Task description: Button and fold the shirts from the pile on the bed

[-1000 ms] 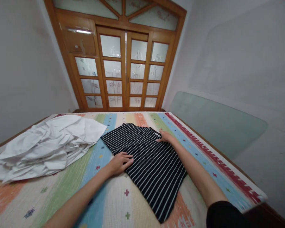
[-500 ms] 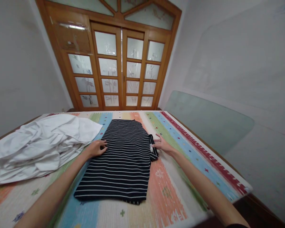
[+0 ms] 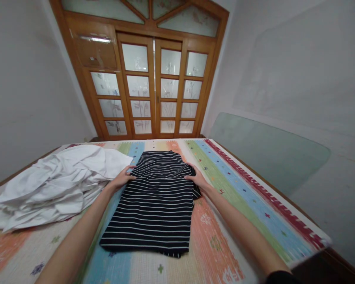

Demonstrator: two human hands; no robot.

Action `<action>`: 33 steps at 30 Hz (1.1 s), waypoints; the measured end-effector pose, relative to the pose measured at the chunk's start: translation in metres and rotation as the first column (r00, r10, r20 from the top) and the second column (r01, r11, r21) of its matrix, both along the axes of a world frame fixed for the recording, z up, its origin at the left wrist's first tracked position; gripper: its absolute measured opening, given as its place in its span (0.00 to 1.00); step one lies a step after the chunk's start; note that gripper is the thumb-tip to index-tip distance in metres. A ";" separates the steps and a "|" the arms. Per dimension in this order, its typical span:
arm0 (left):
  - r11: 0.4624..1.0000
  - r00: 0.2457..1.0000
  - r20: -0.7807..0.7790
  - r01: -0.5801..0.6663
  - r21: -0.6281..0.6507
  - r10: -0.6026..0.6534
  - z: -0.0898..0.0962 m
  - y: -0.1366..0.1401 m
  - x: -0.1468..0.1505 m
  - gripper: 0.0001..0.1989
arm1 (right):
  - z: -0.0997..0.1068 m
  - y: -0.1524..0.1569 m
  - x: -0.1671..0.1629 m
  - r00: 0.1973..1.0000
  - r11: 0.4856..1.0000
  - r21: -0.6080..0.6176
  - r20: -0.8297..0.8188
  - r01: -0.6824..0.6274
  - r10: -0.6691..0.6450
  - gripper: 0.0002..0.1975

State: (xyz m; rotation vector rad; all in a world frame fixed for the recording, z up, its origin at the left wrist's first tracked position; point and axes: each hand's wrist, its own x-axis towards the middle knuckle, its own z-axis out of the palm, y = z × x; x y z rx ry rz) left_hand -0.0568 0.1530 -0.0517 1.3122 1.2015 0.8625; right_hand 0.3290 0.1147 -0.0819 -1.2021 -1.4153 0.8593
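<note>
A black shirt with thin white stripes (image 3: 154, 209) lies folded into a flat, long shape on the bed. My left hand (image 3: 122, 177) grips its left edge, thumb on top and the other fingers partly hidden at the edge. On the opposite side, my right hand (image 3: 198, 179) has hold of the right edge near the collar part, which sticks out beyond the body of the shirt. Between both hands the cloth is slightly raised and creased. Beside my left hand is a crumpled white cloth (image 3: 62, 181).
A colourful striped bedcover (image 3: 239, 197) with small patterns lies under everything. Behind the bed's far edge stand wooden doors with frosted panes (image 3: 139, 86). A pale green panel (image 3: 269, 154) runs along the right wall.
My right hand has moved from touching the collar with its label to gripping the shirt's right edge. The label is now covered, and the cloth between my hands has bunched slightly.
</note>
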 end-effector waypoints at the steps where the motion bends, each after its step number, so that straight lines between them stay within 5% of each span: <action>1: 0.999 0.999 0.013 0.033 0.000 -0.033 0.001 -0.002 -0.003 0.40 | 0.001 -0.001 0.000 0.999 1.000 -0.022 -0.043 0.022 -0.023 0.40; 4: 0.998 0.996 -0.059 0.063 -0.026 -0.064 0.000 -0.004 -0.011 0.36 | 0.004 -0.005 0.001 0.993 0.992 -0.126 -0.117 -0.021 0.006 0.34; 9: 0.994 0.992 -0.066 0.108 -0.030 -0.109 -0.008 -0.001 -0.010 0.34 | 0.006 -0.011 0.000 0.981 0.947 -0.270 0.030 -0.176 0.190 0.29; 15: 0.991 0.983 -0.168 0.094 0.099 -0.076 0.010 -0.007 -0.010 0.32 | 0.018 -0.011 0.006 0.981 0.930 -0.323 -0.136 -0.174 0.136 0.31; 21: 0.951 0.939 -0.318 0.213 0.224 -0.135 0.033 -0.018 -0.016 0.29 | 0.046 -0.014 0.018 0.986 0.982 -0.146 0.094 -0.122 0.137 0.29; 26: 0.819 0.818 -0.568 0.260 0.512 0.096 0.034 -0.023 -0.012 0.12 | 0.052 -0.016 0.015 0.889 0.999 0.032 0.455 0.037 -0.048 0.16; 30: 0.704 0.803 -0.546 0.244 0.667 0.238 0.038 -0.033 -0.007 0.13 | 0.047 -0.019 0.013 0.809 0.968 0.201 0.537 0.153 -0.239 0.09; 33: 0.637 0.849 -0.474 0.234 0.735 0.235 0.049 -0.044 -0.004 0.17 | 0.050 -0.026 0.016 0.798 0.899 0.396 0.473 0.186 -0.373 0.06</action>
